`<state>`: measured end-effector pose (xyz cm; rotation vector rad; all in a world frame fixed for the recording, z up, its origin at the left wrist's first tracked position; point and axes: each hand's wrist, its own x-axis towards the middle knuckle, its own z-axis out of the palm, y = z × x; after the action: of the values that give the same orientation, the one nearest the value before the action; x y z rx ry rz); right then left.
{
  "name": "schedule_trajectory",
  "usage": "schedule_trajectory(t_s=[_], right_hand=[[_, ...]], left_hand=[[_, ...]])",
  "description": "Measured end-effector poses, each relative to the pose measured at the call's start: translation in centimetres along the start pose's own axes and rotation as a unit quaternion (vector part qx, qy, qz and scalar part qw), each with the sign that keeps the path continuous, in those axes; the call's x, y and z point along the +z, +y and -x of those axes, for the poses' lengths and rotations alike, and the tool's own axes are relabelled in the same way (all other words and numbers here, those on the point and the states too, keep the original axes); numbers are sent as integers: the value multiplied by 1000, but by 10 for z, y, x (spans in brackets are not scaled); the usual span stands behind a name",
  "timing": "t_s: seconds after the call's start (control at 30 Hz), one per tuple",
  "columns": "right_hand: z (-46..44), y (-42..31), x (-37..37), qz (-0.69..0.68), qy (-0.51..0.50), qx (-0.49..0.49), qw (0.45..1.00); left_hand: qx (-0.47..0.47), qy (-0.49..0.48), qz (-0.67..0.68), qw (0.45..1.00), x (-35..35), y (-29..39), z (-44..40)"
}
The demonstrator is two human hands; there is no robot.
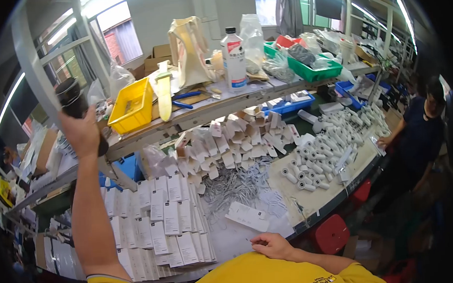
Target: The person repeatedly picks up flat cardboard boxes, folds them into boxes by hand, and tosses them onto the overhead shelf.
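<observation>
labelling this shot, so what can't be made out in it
All in the head view:
Black cylinder: middle hidden by the left hand.
Right hand: palm, and anything under it, hidden by the back of the hand.
White boxes: small print too tiny to read.
Co-worker: lower legs lost in shadow.

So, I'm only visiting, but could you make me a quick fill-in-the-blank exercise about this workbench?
1. The hand gripping the dark cylinder is the person's ____ one.
2. The open bin on the shelf beside that cylinder is ____.
3. The labelled bottle standing on the shelf has a ____ cap.
4. The stool near the bench edge is ____.

Missing words: left; yellow; black; red.
</observation>
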<state>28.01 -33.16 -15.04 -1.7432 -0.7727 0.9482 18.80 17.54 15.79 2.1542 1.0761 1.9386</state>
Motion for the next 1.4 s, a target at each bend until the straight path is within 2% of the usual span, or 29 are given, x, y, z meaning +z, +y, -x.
schedule_trajectory(t_s=[0.13,0.2,0.23,0.3,0.37,0.43,0.47,0.53,0.6,0.63,0.7,0.77,0.8,0.87,0.9,0.97,1.03,1.07,1.13,1.2,1.23,1.33,1.4], right_hand=[[-4,-15,-4,6,-7,-18,1000],[-11,-23,-8,50,4,-85,995],[-16,-31,-11,66,9,-121,990],[-28,-56,-18,86,17,-153,984],[-36,-92,-27,76,12,-298,952],[-35,-135,-30,24,0,-369,929],[-31,-158,-30,30,6,-369,929],[-18,-198,-23,79,71,-537,837],[-6,-220,-14,142,105,-552,815],[-8,-219,-7,144,108,-550,816],[-10,-211,11,207,121,-483,842],[-7,-206,16,287,64,-396,870],[-9,-196,24,290,72,-392,870],[-18,-175,39,264,85,-471,837],[-16,-180,34,268,93,-466,838],[-3,-214,14,300,-106,-491,811],[15,-250,-4,314,-300,-489,756],[26,-264,-10,314,-291,-483,764],[49,-294,-23,290,-290,-319,854],[64,-310,-28,254,-283,-149,913],[60,-303,-21,256,-277,-146,914],[18,-248,25,393,-222,-218,865],[19,-249,32,441,-206,-243,839]], left_hand=[[-54,-66,118,989,-62,16,32],[-180,-122,287,933,-89,27,65],[-181,-125,289,932,-99,32,87],[-258,-198,427,844,-120,47,135],[-308,-225,428,820,-133,74,183],[-331,-202,442,809,-139,114,234],[-330,-245,435,801,-143,117,255],[-350,-314,443,763,-148,126,292],[-361,-312,531,701,-144,153,317],[-361,-315,532,698,-142,149,317],[-348,-356,508,703,-140,152,321],[-332,-398,488,703,-135,156,319],[-322,-419,478,701,-133,156,318],[-302,-463,456,698,-131,156,312],[-292,-484,445,695,-128,155,311],[-270,-527,424,686,-119,150,309],[-245,-571,402,673,-99,135,313],[-232,-593,389,665,-119,145,304],[-202,-632,365,653,-141,152,293],[-171,-663,342,644,-155,153,284],[-157,-675,331,641,-161,152,281],[-120,-699,291,642,-175,143,276],[-111,-702,279,646,-189,134,282]])
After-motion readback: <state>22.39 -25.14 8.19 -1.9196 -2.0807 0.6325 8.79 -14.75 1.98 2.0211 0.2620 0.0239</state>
